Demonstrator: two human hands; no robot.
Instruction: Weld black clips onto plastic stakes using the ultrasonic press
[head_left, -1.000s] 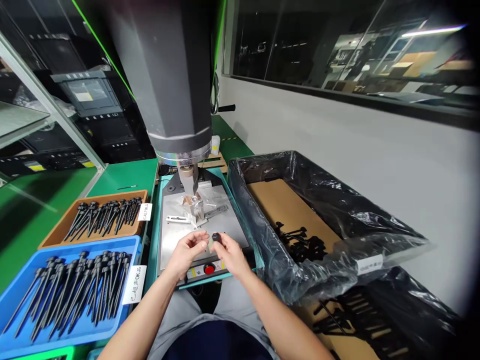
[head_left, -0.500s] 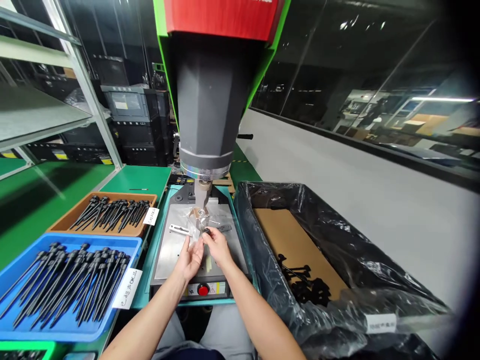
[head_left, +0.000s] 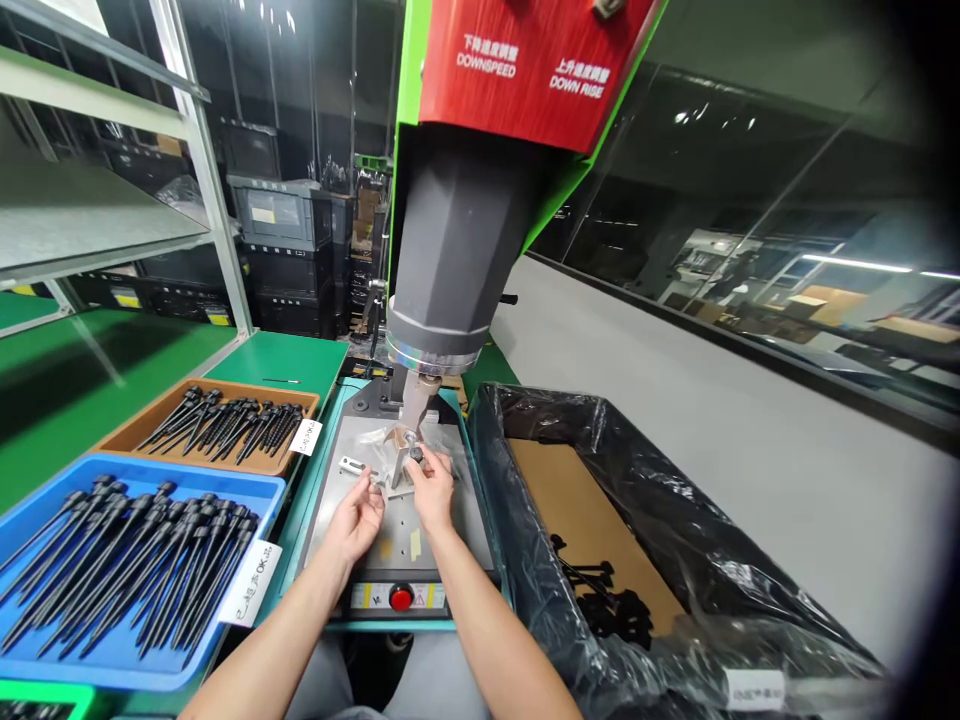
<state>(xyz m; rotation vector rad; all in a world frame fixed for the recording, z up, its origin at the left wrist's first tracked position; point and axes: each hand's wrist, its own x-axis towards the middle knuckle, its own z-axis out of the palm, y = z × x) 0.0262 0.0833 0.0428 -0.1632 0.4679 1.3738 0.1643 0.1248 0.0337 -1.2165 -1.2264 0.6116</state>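
Note:
My right hand (head_left: 433, 495) pinches a small round black plastic part (head_left: 417, 454) at the metal fixture (head_left: 403, 468), under the machine's metal horn (head_left: 417, 400). How far the part sits in the fixture is hidden by the fingers. Left of it, my left hand (head_left: 358, 518) hovers palm up over the steel plate (head_left: 337, 500), its fingers loosely curled and apart, with nothing visible in them. Just beyond its fingertips lies a slotted light metal bar (head_left: 352, 466). Clear plastic film surrounds the fixture.
A blue tray (head_left: 255, 488) and a brown tray (head_left: 112, 440), both with many long black rods, stand at left. At right is a carton lined with black plastic (head_left: 675, 520), with black parts inside. A red button (head_left: 401, 598) sits at the machine's front; its grey housing (head_left: 457, 230) hangs overhead.
My left hand has drawn away from the right hand, leftward, and its fingers have curled. My right hand stays at the fixture with the black part. The camera view has tilted.

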